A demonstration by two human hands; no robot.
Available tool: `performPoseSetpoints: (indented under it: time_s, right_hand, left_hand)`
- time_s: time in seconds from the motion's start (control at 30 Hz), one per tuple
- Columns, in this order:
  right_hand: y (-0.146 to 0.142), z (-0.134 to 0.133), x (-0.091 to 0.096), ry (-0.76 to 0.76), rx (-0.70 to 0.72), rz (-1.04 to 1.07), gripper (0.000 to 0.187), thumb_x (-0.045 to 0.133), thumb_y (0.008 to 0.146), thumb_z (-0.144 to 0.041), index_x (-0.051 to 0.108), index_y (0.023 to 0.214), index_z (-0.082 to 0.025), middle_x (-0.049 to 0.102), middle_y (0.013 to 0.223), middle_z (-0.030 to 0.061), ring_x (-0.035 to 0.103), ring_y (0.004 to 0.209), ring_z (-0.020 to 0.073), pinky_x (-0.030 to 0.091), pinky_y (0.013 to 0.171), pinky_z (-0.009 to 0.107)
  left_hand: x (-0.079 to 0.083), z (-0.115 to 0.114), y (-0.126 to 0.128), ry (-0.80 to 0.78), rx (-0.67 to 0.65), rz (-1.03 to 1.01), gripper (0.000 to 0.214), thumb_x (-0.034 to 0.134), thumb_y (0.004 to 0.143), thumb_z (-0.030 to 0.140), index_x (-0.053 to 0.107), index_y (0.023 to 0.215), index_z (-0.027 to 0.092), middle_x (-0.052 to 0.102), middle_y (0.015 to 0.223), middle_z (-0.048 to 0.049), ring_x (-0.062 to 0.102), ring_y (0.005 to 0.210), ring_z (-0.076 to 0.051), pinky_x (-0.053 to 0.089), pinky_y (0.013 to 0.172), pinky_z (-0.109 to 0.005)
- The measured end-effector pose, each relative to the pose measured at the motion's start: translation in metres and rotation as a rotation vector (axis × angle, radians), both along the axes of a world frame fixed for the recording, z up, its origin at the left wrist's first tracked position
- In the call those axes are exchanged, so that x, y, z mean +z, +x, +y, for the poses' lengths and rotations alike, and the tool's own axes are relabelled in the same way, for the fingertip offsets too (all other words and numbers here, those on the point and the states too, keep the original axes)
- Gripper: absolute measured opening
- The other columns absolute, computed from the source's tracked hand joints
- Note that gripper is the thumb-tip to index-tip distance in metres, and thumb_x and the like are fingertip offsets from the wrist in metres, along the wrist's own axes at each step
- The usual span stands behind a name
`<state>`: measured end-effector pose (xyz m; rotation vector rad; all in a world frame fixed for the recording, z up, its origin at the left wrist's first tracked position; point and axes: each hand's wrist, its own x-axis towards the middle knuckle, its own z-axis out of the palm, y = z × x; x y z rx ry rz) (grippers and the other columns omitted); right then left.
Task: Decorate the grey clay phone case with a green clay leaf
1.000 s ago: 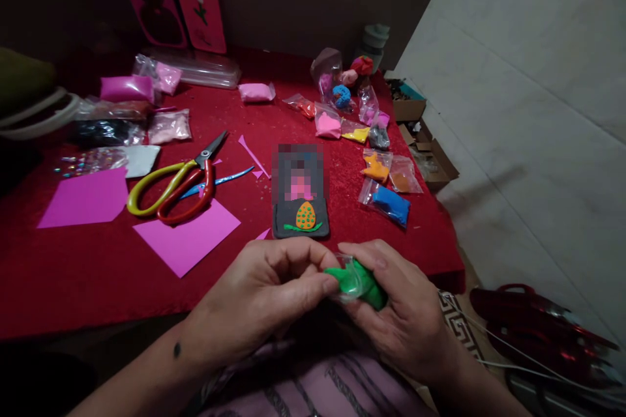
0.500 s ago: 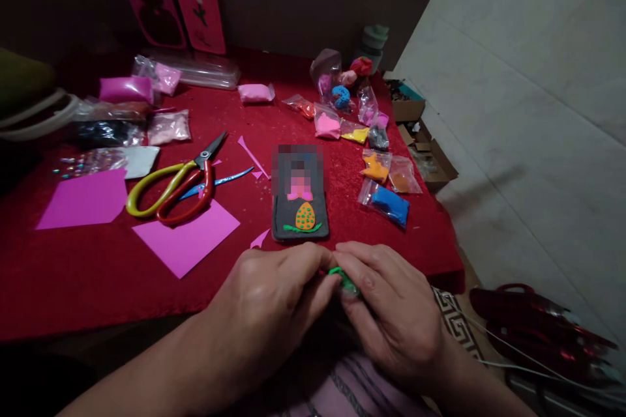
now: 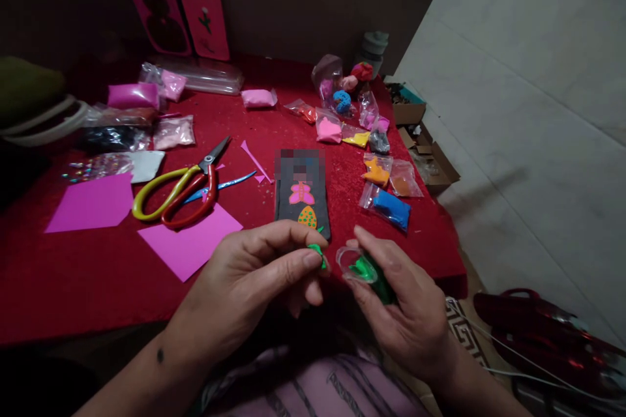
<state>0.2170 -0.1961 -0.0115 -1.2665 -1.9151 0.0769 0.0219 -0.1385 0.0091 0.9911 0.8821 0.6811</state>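
My left hand (image 3: 254,277) pinches a small piece of green clay (image 3: 317,251) between thumb and forefinger. My right hand (image 3: 396,303) grips a small clear plastic bag of green clay (image 3: 364,268), its mouth facing the left hand. The two hands are a little apart, over the near edge of the red table (image 3: 98,287). Just beyond them lies a dark grey phone case (image 3: 300,199) decorated with a pink butterfly and an orange dotted egg.
Scissors (image 3: 183,189) with yellow and red handles lie on pink paper sheets (image 3: 188,241) at the left. Several small bags of coloured clay (image 3: 388,205) sit at the right and back. Two pink phone cases (image 3: 203,6) lean on the wall. Cardboard boxes (image 3: 430,156) stand beside the table.
The hands were pressed together on the bag of green clay; now they have parted, the left one drawing off a small green piece. The view has shifted slightly.
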Motion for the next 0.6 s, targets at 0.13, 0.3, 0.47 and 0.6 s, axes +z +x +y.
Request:
performPoseSetpoints:
  time_s: [0.13,0.3,0.47,0.6]
  right_hand:
    - [0.007,0.008,0.004,0.014,0.032,-0.050,0.040,0.059,0.092,-0.003,0.062,0.129,-0.017,0.074,0.107,0.0121,0.072,0.101,0.0195,0.061,0.085,0.031]
    - [0.022,0.034,0.016,0.075,0.003,-0.163,0.017,0.059,0.093,-0.006,0.069,0.106,-0.012,0.073,0.098,0.0135,0.072,0.096,0.0201,0.060,0.084,0.031]
    - [0.036,0.084,0.035,0.007,-0.042,-0.253,0.018,0.059,0.095,-0.015,0.070,0.109,-0.011,0.074,0.101,0.0132,0.071,0.094,0.0240,0.057,0.082,0.037]
    - [0.035,0.135,0.046,-0.229,-0.131,-0.383,0.043,0.061,0.094,-0.020,0.060,0.136,-0.009,0.074,0.116,0.0161,0.071,0.101,0.0279,0.053,0.086,0.039]
  left_hand:
    - [-0.006,0.002,0.000,-0.073,0.006,-0.108,0.021,0.075,0.089,0.034,0.073,0.108,0.025,0.070,0.065,0.0016,0.061,0.054,-0.008,0.049,0.052,-0.013]
    - [-0.004,0.005,-0.006,-0.130,-0.032,-0.177,0.023,0.077,0.087,0.036,0.075,0.105,0.022,0.070,0.068,-0.0002,0.063,0.056,-0.007,0.050,0.054,-0.013]
    - [0.015,0.019,-0.020,0.033,-0.022,-0.133,0.024,0.083,0.080,0.031,0.076,0.103,0.027,0.072,0.068,0.0017,0.063,0.052,-0.009,0.050,0.049,-0.016]
    - [0.046,0.037,-0.027,0.448,0.112,0.096,0.006,0.077,0.084,0.025,0.080,0.089,0.023,0.068,0.056,0.0032,0.061,0.052,-0.008,0.043,0.045,-0.012]
